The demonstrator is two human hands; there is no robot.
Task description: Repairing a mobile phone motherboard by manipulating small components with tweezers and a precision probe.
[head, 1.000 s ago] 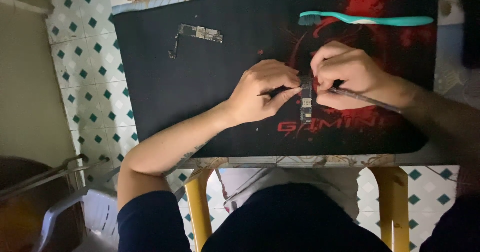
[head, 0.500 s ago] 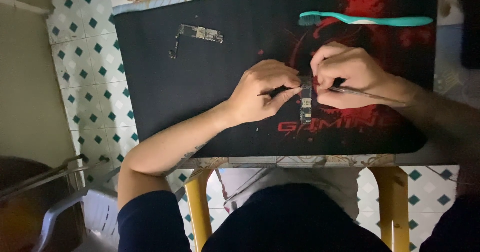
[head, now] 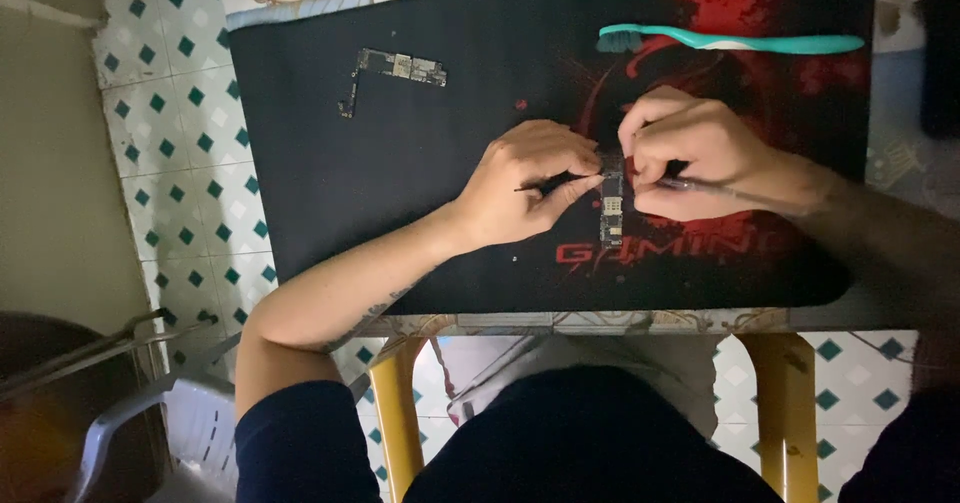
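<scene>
— Hands first: what had each got?
— Left hand (head: 525, 183) pinched thin tweezers (head: 545, 184); right hand (head: 690, 158) closed on a slim tool (head: 720, 189), both on the narrow circuit board (head: 611, 203).
— Changed?
— Barely; board stayed mid-mat (head: 400, 183). Beyond lay another board (head: 400, 68) and a teal toothbrush (head: 730, 42).

Dim rm, light weak. Small table (head: 600, 319) w/ yellow legs, black-red mat (head: 400, 183) covering top. Left of table: white floor tiles w/ green diamonds (head: 170, 133), beige wall strip (head: 50, 163). Below-left of table: grey plastic chair (head: 150, 423).
</scene>
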